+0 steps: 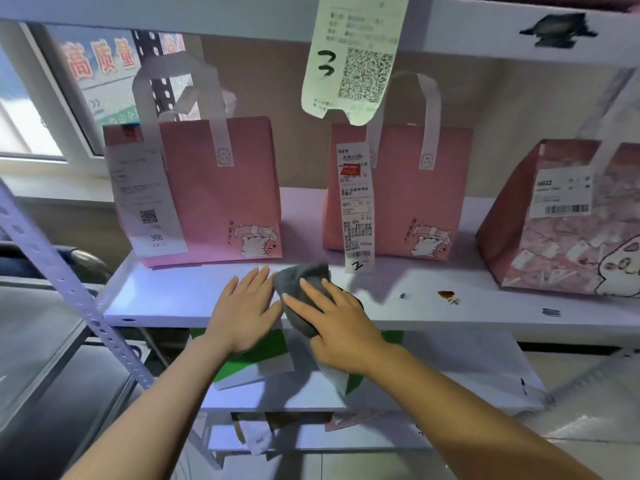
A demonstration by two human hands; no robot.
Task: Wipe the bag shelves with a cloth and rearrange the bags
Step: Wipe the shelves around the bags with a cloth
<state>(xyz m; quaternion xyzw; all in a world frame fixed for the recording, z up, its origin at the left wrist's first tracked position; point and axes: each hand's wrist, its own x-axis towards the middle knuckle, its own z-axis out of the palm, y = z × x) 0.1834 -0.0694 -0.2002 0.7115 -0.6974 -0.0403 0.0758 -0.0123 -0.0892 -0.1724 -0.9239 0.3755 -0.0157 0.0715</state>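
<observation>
A grey cloth (304, 282) lies at the front edge of the white middle shelf (166, 299). My right hand (332, 323) presses on the cloth with fingers spread flat. My left hand (244, 310) rests flat on the shelf just left of the cloth, fingers straight. Behind the hands stand three pink bags: a left bag (221, 195) with a long receipt, a middle bag (415, 192) with a hanging receipt marked 2, and a patterned right bag (568, 230) with a barcode label.
A brown stain (446, 294) and small dark marks sit on the shelf right of the cloth. A large receipt (356, 57) hangs from the upper shelf. Green-and-white bags (252, 358) sit on the lower shelf. A perforated metal upright (69, 289) slants at left.
</observation>
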